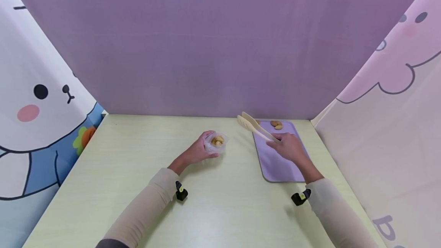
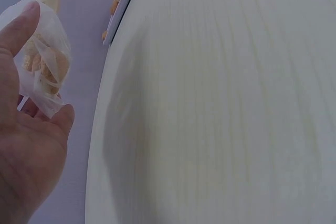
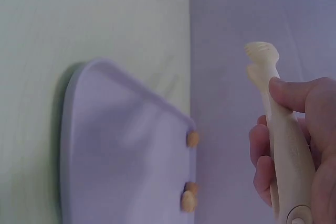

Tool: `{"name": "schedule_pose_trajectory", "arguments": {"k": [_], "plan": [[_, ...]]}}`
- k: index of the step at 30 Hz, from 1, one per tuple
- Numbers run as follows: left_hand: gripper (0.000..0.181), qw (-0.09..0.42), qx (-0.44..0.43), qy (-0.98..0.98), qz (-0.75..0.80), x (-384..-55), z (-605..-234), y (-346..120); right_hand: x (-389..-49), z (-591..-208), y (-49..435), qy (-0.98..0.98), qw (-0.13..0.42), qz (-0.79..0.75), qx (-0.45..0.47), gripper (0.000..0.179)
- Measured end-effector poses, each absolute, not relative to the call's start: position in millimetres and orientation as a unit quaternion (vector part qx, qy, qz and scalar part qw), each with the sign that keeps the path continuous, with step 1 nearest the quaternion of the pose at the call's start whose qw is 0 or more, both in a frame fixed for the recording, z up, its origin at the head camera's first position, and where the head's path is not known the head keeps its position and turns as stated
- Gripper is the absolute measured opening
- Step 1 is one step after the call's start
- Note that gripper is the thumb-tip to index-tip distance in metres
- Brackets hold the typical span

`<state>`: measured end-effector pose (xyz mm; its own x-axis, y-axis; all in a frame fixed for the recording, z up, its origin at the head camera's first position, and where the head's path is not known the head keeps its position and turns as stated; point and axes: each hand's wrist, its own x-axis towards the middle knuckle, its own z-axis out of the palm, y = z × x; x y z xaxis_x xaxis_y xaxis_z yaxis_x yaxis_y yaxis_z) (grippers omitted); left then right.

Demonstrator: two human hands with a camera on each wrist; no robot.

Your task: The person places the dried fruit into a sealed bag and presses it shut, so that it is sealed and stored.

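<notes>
My left hand (image 1: 198,150) holds a clear plastic bag (image 1: 209,148) near the middle of the table, thumb on one side and fingers on the other. Several small golden-brown pieces (image 1: 217,140) lie inside it; in the left wrist view they show through the crinkled plastic (image 2: 59,35). In my right hand (image 1: 290,147) is a pair of cream-coloured tongs (image 1: 256,128), gripped over the purple tray. Their tips point up and left, slightly apart, with nothing between them. The right wrist view shows the thumb pressed along one arm of the tongs (image 3: 286,145).
The purple tray (image 1: 275,167) lies at the right of the pale wooden table (image 1: 120,171). A few brown pieces (image 1: 278,127) sit at its far end. A purple backdrop (image 1: 206,49) rises behind the table, and printed cloths hang at both sides.
</notes>
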<state>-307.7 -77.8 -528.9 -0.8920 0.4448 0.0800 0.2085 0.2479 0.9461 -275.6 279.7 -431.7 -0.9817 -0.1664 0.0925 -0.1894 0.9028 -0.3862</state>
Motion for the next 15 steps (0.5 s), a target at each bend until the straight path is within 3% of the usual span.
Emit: {"name": "schedule_pose_trajectory", "arguments": {"k": [15], "plan": [[0.093, 0.101, 0.205, 0.79, 0.569, -306.0, -525.8, -79.2, -292.8, -454.1, 306.6, -0.983, 0.031, 0.174, 0.038, 0.05]]}}
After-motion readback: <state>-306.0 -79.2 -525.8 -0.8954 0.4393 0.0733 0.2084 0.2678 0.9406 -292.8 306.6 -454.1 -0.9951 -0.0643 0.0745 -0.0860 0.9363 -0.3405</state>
